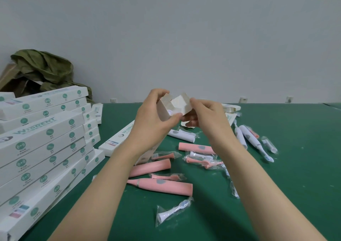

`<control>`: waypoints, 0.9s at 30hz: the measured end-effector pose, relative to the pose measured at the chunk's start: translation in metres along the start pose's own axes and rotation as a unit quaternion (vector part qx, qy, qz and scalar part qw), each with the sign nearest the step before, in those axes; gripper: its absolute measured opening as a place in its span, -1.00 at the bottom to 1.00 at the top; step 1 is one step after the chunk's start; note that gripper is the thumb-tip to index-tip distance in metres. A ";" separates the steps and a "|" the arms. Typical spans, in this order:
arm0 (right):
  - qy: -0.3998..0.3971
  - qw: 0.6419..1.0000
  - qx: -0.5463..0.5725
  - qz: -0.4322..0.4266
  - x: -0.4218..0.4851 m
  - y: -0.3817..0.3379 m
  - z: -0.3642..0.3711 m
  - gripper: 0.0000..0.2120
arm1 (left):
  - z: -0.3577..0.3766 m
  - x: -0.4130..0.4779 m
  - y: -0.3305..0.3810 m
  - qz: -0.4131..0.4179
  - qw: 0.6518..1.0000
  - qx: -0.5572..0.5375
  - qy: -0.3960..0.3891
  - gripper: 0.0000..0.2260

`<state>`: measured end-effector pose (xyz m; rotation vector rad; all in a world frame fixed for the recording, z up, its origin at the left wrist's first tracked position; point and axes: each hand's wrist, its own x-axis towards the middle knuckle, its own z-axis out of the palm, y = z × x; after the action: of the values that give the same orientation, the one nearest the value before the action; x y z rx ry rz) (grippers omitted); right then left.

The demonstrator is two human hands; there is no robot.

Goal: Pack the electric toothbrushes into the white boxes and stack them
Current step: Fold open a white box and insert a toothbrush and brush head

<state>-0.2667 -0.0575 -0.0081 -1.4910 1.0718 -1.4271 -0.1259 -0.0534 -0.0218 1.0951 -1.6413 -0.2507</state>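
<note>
**Q:** What are the fingers doing?
**A:** The left hand (pixel 153 116) is gripping the open end of a white box (pixel 162 109), thumb and fingers curling round its wall. The right hand (pixel 208 114) is pinching an end flap (pixel 181 101).

**Q:** Where is the box sitting?
**A:** It is being held above the green table (pixel 295 185), at centre, with something white showing inside.

**Q:** And farther out?
**A:** Pink toothbrushes (pixel 166 185) are lying near, beneath the forearms, and white toothbrushes (pixel 249 135) are lying right. Bagged brush heads (pixel 173 212) are lying among them. Stacked boxes (pixel 46 143) are standing at left.
</note>
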 end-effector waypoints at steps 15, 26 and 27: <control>0.003 0.996 -0.068 -0.050 -0.002 0.015 0.018 -0.62 | 0.014 -0.003 -0.017 -0.035 0.995 0.010 -0.096 -0.30; 0.017 0.963 -0.212 -0.167 -0.001 0.032 0.008 -0.61 | 0.017 -0.005 -0.028 0.009 0.997 0.061 -0.047 -0.50; 0.019 0.956 -0.230 -0.179 -0.001 0.033 0.006 -0.60 | 0.017 -0.005 -0.028 0.015 0.997 0.063 -0.047 -0.50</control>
<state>-0.2623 -0.0674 -0.0396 -2.0837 1.2644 -1.5168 -0.1256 -0.0708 -0.0497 1.1678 -1.7754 -0.1819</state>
